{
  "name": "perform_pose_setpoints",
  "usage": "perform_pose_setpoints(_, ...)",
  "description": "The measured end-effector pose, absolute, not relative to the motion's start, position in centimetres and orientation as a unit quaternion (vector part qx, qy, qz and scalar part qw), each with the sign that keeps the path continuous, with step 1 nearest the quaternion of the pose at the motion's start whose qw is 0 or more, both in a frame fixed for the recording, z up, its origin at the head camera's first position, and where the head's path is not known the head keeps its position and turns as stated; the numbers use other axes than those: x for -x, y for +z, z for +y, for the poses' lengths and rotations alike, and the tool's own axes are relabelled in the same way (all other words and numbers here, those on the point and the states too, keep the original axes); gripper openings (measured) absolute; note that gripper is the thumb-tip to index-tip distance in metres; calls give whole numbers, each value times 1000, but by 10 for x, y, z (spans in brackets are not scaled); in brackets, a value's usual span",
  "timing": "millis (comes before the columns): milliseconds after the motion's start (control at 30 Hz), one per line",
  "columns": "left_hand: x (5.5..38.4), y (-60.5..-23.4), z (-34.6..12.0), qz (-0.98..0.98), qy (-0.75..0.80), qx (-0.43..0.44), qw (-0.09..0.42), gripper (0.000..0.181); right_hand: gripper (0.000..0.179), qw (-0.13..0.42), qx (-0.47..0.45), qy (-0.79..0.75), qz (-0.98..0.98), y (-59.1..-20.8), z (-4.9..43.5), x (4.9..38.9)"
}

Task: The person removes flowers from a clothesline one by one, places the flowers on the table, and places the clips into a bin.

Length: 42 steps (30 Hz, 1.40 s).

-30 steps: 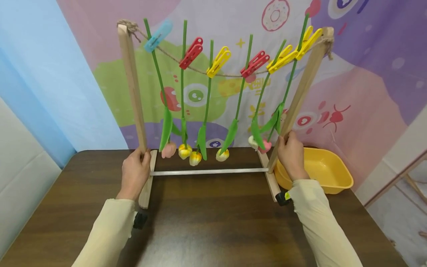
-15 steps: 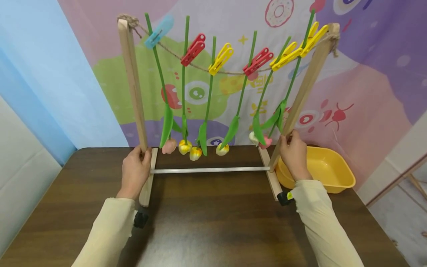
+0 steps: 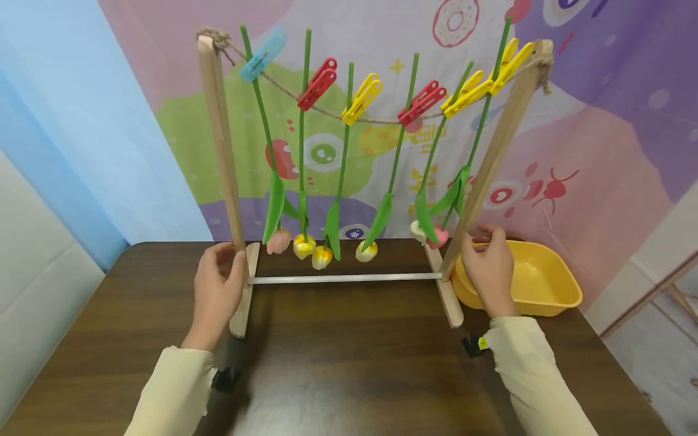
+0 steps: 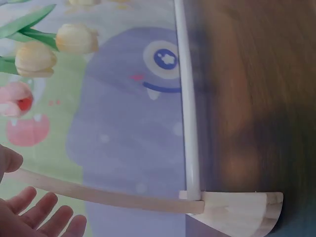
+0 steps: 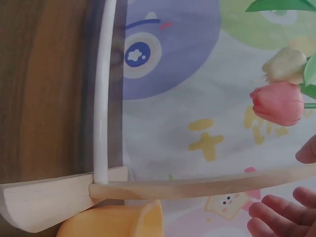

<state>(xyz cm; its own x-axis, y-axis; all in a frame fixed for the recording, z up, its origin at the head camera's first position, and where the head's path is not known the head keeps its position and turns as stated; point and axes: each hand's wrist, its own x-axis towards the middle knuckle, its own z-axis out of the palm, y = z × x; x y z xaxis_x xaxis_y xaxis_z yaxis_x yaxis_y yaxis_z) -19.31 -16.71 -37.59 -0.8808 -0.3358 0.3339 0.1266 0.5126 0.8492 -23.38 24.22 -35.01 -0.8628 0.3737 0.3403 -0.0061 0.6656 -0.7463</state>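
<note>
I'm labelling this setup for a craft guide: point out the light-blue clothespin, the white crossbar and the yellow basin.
Light-blue clothespin (image 3: 264, 55), head view: middle of its body.
White crossbar (image 4: 188, 98), left wrist view: visible mid-length.
Yellow basin (image 3: 537, 275), head view: bare inside.

This person wears a plain cream fabric left sleeve (image 3: 173, 390) and a matching right sleeve (image 3: 531, 369), softly creased; a small black block (image 3: 226, 379) shows by each cuff, the right one bearing a yellow-green tab (image 3: 483, 343).

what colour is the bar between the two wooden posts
White; the bar shows best in the left wrist view.
</note>
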Motion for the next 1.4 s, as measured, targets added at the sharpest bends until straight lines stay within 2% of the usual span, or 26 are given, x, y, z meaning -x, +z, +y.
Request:
perform_pose_setpoints(133,184,-371,-164,-836,-489,-58,242,37,33,258,97,374,-885,-348,240,222)
perform_pose_setpoints(300,175,-361,-160,-832,-496,-55,243,36,21,284,36,352,-891,-349,228,207)
perform_pose_setpoints(500,169,-346,-150,-822,-506,-31,259,31,13,271,-26,373,-887,-349,208,189)
perform_pose_setpoints(700,169,-332,-142,-813,-514,-5,273,31,11,255,-65,395,-880,-339,189,181)
perform_pose_setpoints(900,173,-318,-138,-804,-523,11,282,30,8,262,-106,404,-870,-323,167,181)
perform_pose_setpoints(1400,191,-285,-128,-787,-557,25,264,36,13,228,-195,448,-842,-278,117,187)
